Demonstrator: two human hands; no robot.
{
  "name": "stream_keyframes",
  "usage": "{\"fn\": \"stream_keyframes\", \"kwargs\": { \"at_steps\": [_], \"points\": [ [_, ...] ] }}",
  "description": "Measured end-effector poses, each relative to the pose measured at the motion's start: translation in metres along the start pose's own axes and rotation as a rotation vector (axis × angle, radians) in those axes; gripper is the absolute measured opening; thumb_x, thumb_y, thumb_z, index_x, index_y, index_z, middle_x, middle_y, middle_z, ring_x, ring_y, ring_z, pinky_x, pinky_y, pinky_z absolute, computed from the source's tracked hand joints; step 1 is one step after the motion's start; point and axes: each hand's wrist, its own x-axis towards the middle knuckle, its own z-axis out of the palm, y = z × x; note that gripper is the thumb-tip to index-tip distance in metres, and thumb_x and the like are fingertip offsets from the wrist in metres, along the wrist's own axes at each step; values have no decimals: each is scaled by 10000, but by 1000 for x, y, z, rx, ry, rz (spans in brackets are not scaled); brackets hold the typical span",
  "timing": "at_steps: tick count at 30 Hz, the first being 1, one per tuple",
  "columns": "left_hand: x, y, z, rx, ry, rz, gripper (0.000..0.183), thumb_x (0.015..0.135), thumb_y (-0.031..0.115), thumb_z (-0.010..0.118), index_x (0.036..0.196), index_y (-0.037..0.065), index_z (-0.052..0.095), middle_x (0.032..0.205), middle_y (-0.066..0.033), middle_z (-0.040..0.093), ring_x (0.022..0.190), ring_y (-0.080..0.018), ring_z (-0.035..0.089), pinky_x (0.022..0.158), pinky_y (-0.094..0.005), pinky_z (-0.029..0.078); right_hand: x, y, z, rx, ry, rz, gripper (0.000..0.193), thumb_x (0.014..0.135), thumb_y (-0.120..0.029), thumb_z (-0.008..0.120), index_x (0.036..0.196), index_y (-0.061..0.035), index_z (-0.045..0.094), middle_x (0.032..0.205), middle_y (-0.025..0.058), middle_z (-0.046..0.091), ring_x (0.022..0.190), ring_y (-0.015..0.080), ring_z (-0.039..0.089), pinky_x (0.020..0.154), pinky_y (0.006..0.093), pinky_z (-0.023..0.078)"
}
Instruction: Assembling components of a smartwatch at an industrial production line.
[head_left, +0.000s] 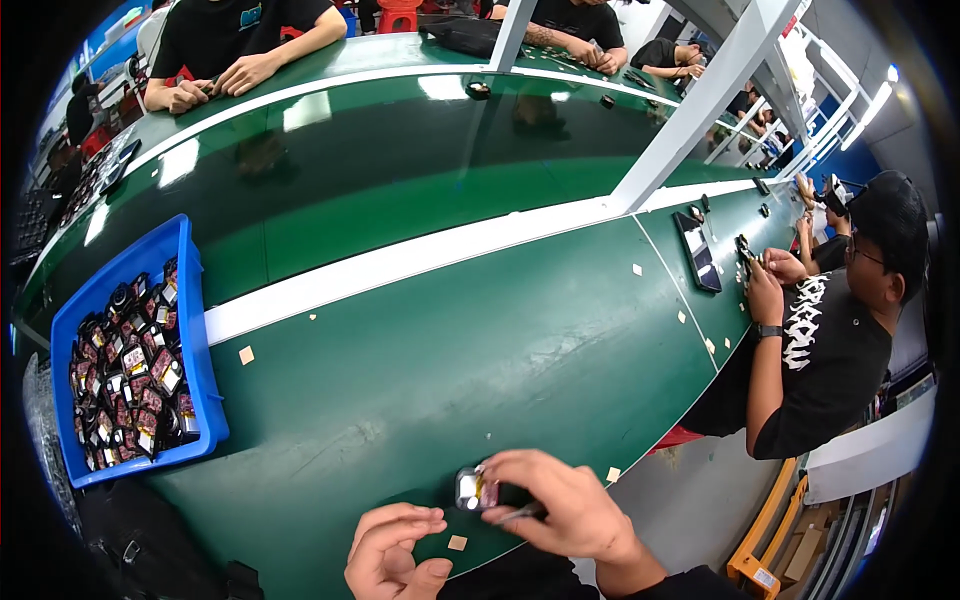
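Over the near edge of the green table, my right hand (570, 505) grips a small black electronic device (466, 489) between thumb and fingers. Its exposed side shows a white patch and a reddish, circuit-like area. A slim grey tool, perhaps tweezers (522, 512), also lies in that hand; its full shape is hidden. To the left of the device, my left hand (395, 550) is open and holds nothing, its fingers loosely curled and the thumb apart. A small beige square (457, 543) lies on the table between my hands.
A blue bin (205, 370) full of similar devices stands at the left. More beige squares, such as one square (247, 355), are scattered on the table (420, 340). A white ledge and grey post (700, 110) border a dark green conveyor belt (350, 170). A co-worker (820, 330) sits at right; others sit opposite.
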Motion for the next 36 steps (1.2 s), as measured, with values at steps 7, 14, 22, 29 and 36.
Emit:
{"fn": "stream_keyframes", "kwargs": {
  "at_steps": [7, 14, 22, 29, 36],
  "points": [
    [-2, 5, 10, -61, 201, -9, 626, 857, 159, 807, 1350, -59, 488, 1382, -158, 442, 1290, -287, 503, 1057, -397, 446, -5, 1, 32, 463, -33, -157, 364, 764, -71, 856, 1008, -25, 589, 1182, 191, 673, 859, 219, 720, 598, 286, 582],
    [-2, 9, -6, 279, -61, -36, 649, 836, 261, 831, 1297, -90, 539, 1296, -172, 523, 1173, -289, 595, 992, -384, 492, -8, 9, 39, 428, -17, -295, 434, 726, -203, 897, 944, -23, 568, 1144, 248, 687, 976, 310, 725, 638, 307, 595],
    [3, 11, 1, -58, 109, -123, 671, 836, 329, 828, 1268, -99, 545, 1243, -171, 556, 1122, -288, 628, 955, -374, 512, -11, 4, 48, 295, 171, -237, 331, 807, -71, 812, 1065, -46, 607, 1125, 147, 477, 640, 158, 596, 535, 276, 524],
    [3, 12, 2, -16, 124, -128, 681, 815, 334, 846, 1265, -91, 561, 1249, -166, 558, 1119, -245, 605, 967, -346, 484, -8, -1, 49, 21, 226, -255, 285, 709, 58, 818, 969, -21, 733, 951, 81, 534, 629, 109, 640, 506, 233, 519],
    [1, 12, 0, 0, 123, -140, 692, 792, 321, 868, 1261, -91, 570, 1262, -154, 544, 1103, -222, 591, 961, -327, 472, -7, -3, 54, -68, 280, -310, 387, 633, 23, 837, 1007, -46, 770, 883, 53, 611, 586, 116, 621, 489, 234, 504]
  ]
}}
